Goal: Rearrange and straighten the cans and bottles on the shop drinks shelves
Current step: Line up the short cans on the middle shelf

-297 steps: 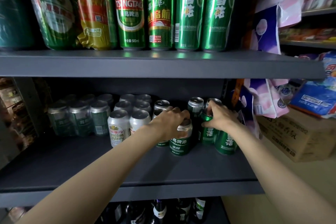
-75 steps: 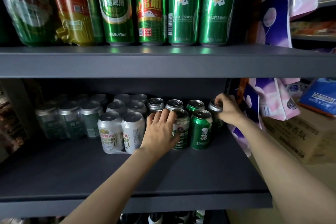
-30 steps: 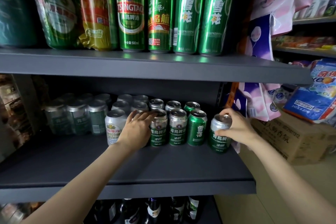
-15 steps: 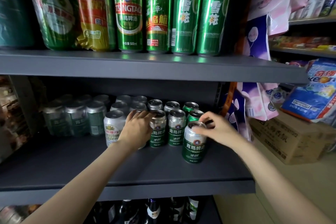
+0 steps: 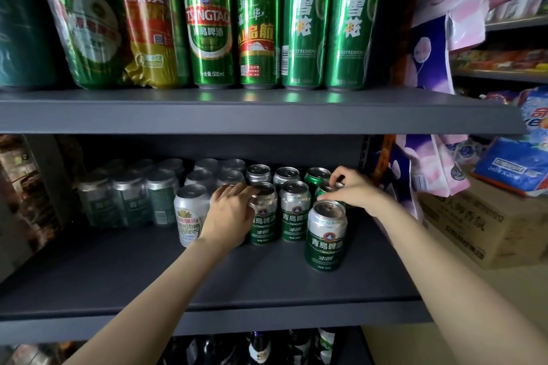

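Short beer cans stand in rows on the dark middle shelf. My left hand rests with straight fingers against a green and silver Tsingtao can in the front row. Its palm hides the can to the left of that one. A matching can stands next to it. One more Tsingtao can stands alone, forward of the row. Behind it, my right hand pinches the top rim of a green can, mostly hidden.
A white can and shrink-wrapped cans fill the shelf's left. Tall green cans line the upper shelf. Dark bottles stand below. Hanging packets and a cardboard box sit to the right.
My right hand set the Tsingtao can down in front of the row, let it go and moved back onto the green can behind. My left hand stayed against the front row.
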A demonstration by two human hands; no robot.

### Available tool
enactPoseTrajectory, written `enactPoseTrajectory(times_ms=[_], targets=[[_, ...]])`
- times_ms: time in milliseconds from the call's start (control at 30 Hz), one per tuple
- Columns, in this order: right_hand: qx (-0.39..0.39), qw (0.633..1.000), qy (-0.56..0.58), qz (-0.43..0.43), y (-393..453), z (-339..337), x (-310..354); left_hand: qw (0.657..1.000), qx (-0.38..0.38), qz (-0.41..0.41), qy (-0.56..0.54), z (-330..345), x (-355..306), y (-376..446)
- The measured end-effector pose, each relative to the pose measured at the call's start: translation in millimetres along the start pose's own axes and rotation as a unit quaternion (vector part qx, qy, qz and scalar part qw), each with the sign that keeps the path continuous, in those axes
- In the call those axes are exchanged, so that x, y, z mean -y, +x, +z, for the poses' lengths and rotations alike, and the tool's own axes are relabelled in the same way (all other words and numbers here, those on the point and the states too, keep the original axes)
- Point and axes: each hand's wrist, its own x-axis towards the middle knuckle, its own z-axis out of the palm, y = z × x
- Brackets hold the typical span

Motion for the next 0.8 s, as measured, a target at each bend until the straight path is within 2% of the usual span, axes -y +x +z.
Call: enactPoseTrajectory(times_ms=[133, 333, 633, 800], targets=[[-0.032, 0.999, -0.034, 0.008, -8, -19, -15, 1.000, 0.002, 0.007, 0.003, 0, 1, 0], [-0.025, 0.998, -0.034, 0.044, -21, -38, -34, 1.000, -0.012, -0.021, 0.001, 3, -4, 1], [-0.031, 0.998, -0.025, -0.057, 14, -27, -12, 1.000, 0.003, -0.030, 0.006, 3, -6, 0], [0.009, 0.998, -0.043, -0.051, 42, -5, 0, 1.000, 0.002, -0.008, 0.002, 8, 0, -4]])
